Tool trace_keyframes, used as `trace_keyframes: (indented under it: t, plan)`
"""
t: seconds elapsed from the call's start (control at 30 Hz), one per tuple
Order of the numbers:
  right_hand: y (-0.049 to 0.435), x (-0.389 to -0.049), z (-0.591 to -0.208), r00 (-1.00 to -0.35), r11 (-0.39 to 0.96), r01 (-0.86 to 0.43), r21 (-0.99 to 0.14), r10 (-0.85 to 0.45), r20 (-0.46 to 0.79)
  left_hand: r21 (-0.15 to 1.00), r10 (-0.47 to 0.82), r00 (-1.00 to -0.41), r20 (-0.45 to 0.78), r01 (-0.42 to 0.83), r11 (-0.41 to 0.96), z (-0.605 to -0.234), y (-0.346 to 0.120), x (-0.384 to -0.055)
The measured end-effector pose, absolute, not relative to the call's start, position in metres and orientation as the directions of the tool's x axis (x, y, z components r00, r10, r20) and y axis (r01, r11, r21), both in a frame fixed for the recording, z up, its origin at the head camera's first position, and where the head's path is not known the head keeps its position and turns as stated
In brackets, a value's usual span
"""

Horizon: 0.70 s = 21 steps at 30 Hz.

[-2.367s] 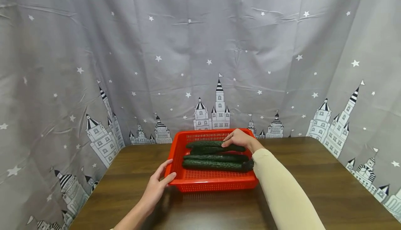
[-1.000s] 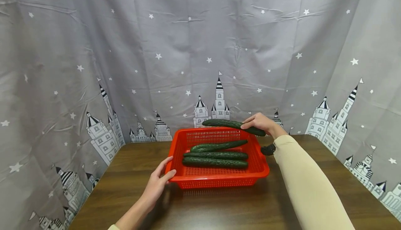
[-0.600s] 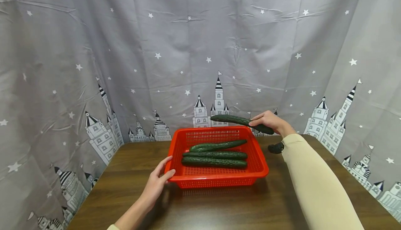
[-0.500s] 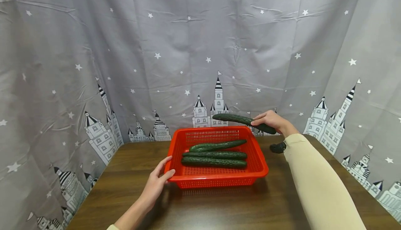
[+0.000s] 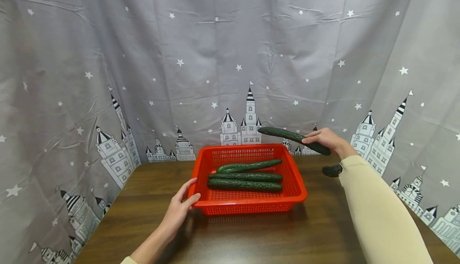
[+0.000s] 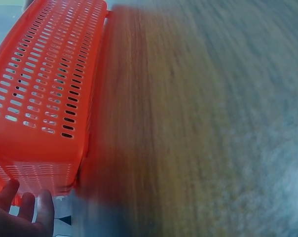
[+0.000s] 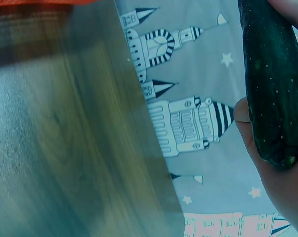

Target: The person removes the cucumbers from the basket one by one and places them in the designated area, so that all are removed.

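Note:
In the head view, my right hand (image 5: pixel 327 140) grips a long dark green cucumber (image 5: pixel 280 133) near one end, above and to the right of a red plastic basket (image 5: pixel 248 207). The right wrist view shows that cucumber's near end (image 7: pixel 275 94) close up against the palm. Three cucumbers lie inside the basket: a slightly tilted one (image 5: pixel 251 166) at the back, a middle one (image 5: pixel 248 177), and a front one (image 5: pixel 244 185). My left hand (image 5: pixel 176 211) holds the basket's left rim near its front corner; in the left wrist view its fingers (image 6: pixel 44 212) reach the basket's end wall.
A brown wooden table (image 5: pixel 244 240) bears the basket. Behind and beside it hangs a grey curtain (image 5: pixel 230 56) printed with stars and castles. A black wrist-worn device (image 5: pixel 332 171) sits at the right sleeve's cuff.
My right hand has taken a cucumber from the back of the basket, lifted it over the rim and carried it right. The left hand has stayed on the rim.

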State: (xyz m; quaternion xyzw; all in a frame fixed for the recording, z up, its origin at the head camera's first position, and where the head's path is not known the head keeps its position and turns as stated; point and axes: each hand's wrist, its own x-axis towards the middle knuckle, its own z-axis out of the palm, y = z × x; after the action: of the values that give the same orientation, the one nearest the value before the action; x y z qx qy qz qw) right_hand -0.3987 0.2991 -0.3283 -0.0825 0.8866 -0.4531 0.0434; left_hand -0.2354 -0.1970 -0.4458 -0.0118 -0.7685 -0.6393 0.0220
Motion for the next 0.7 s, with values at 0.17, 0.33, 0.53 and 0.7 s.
trace_keyframes:
  t: [0.17,0.33,0.53,0.7]
  plan:
    - [0.311,-0.393,-0.333,-0.987,0.536,-0.082,-0.840,-0.161,-0.006,0.981,-0.006,-0.999,0.044,0.043,0.187,-0.445,-0.197,-0.235]
    - [0.327,-0.390,-0.339,-0.992,0.528,-0.062,-0.847,-0.126,-0.006,0.982,-0.008,-0.999,0.045,0.042,0.186,-0.445,-0.196,-0.235]
    - [0.343,-0.385,-0.347,-0.996,0.538,-0.061,-0.841,-0.094,0.012,0.982,-0.011,-0.999,0.045,0.042,0.186,-0.445,-0.197,-0.235]
    - [0.354,-0.376,-0.350,-0.996,0.508,-0.049,-0.860,-0.084,0.007,0.981,-0.015,-0.999,0.048,0.044,0.188,-0.444,-0.197,-0.235]
